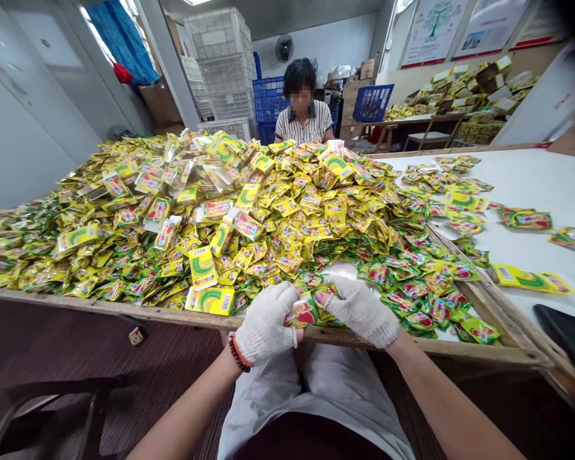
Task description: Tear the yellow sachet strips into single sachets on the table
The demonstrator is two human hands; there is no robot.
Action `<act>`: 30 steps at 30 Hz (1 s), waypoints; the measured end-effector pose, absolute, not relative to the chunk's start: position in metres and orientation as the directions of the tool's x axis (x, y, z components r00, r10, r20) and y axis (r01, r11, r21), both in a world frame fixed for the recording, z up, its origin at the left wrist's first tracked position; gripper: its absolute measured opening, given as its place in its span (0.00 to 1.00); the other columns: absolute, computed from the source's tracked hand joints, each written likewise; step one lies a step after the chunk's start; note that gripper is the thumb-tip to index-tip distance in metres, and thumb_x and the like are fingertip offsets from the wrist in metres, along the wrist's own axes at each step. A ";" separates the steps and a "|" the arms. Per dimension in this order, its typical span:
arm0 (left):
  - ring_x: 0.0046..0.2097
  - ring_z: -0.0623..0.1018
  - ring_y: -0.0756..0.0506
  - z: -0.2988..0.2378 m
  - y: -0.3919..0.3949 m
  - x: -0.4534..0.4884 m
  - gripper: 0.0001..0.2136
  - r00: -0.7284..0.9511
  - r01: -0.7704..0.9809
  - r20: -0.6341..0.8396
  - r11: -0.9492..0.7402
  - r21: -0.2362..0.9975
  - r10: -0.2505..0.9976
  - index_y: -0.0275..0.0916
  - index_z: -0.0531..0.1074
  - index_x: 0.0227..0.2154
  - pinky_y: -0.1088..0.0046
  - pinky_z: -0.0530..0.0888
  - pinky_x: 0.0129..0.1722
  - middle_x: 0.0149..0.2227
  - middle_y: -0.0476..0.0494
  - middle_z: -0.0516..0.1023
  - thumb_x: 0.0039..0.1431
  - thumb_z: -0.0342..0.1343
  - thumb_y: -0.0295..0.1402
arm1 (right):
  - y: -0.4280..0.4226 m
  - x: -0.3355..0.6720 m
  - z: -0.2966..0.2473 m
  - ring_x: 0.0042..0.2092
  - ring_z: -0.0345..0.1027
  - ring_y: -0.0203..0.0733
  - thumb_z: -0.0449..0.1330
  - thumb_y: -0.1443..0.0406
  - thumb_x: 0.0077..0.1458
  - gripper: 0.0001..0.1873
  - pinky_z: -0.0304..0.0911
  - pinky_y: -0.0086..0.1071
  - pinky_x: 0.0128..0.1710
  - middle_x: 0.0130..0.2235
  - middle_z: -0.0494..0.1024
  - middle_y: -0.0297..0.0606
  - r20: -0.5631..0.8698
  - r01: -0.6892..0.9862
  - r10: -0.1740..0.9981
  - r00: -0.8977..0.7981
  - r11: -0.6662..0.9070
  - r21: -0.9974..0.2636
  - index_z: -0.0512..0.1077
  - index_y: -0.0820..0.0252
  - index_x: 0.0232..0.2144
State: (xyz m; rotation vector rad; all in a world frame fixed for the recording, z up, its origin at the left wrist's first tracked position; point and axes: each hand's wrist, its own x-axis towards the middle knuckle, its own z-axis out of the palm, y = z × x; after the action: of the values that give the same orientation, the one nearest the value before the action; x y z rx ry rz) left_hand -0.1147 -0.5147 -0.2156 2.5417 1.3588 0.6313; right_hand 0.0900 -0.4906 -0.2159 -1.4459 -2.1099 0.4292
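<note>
My left hand (267, 322), in a white fingerless glove, is closed around a small carton (303, 311) with a red watermelon picture, just above the wooden front edge of the table. Close beside it my right hand (361, 311), gloved alike, pinches a small green packet (323, 310) against the carton's right end. Whether the packet is partly inside the carton I cannot tell. Beyond both hands rises a large heap of yellow and green packets (311, 223). Yellow cartons, such as a banana-printed carton (211, 300), lie on it left of my hands.
A wooden rim (412, 345) borders the table. On the white surface (522, 185) to the right lie packet groups, a flat yellow carton (531, 279) and a black phone-like object (563, 329). Another person (303, 112) sits across the heap. A dark stool (52, 402) stands lower left.
</note>
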 end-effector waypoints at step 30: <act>0.51 0.69 0.38 -0.216 -0.514 -0.095 0.32 0.490 0.620 0.296 -0.566 0.543 0.820 0.41 0.62 0.57 0.61 0.68 0.51 0.50 0.37 0.69 0.48 0.62 0.40 | -0.521 0.101 -0.213 0.16 0.55 0.32 0.55 0.56 0.55 0.15 0.50 0.27 0.20 0.12 0.65 0.27 -0.143 0.372 0.904 -0.404 0.019 -0.928 0.64 0.57 0.21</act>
State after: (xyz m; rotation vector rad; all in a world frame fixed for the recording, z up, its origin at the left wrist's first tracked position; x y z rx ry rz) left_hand -0.0951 -0.5142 -0.2155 2.3750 1.2035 0.7597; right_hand 0.1007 -0.5206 -0.2131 -1.2993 -1.8002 1.3810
